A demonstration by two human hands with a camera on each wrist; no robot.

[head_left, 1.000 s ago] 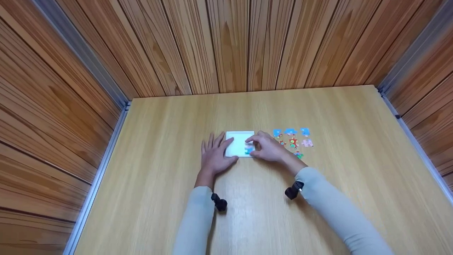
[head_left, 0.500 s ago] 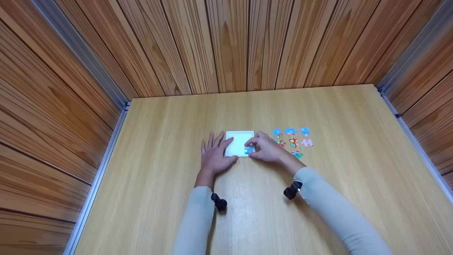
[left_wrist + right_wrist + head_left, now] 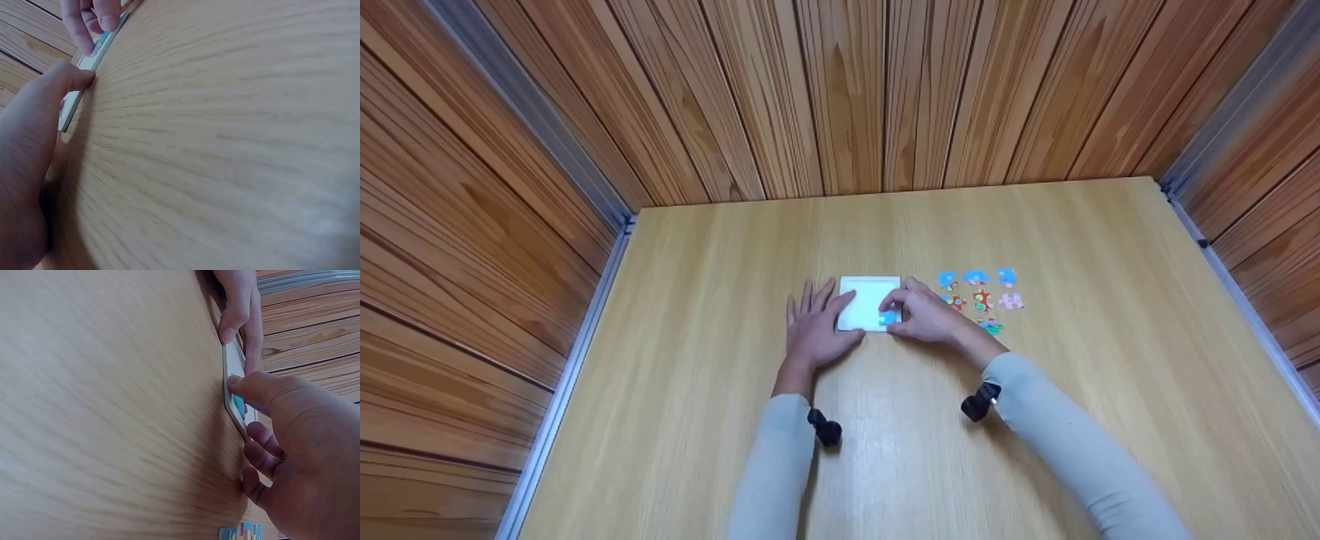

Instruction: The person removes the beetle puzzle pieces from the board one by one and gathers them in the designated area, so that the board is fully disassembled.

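Note:
A white puzzle tray (image 3: pixel 870 280) lies flat on the table. My left hand (image 3: pixel 819 330) rests at its left side with fingers spread, the index finger on the tray and the thumb at its front edge. In the tray's front right corner is a blue-green puzzle piece (image 3: pixel 887 319), partly covered by my right hand (image 3: pixel 928 313). The thumb and index finger of that hand pinch the piece; the right wrist view shows the piece (image 3: pixel 239 404) low inside the rim, with the other fingers curled beside the tray. The left wrist view shows only a sliver of it.
Several loose puzzle pieces lie in rough rows right of the tray, among them a blue one (image 3: pixel 1006 277), a red one (image 3: pixel 982 301), a pink one (image 3: pixel 1012 301) and a green one (image 3: pixel 990 327). Wood-panelled walls (image 3: pixel 847 97) bound the table (image 3: pixel 720 270).
My right hand has shifted slightly left and lower with the puzzle piece, which now sits in the tray's corner. The left hand has stayed in place.

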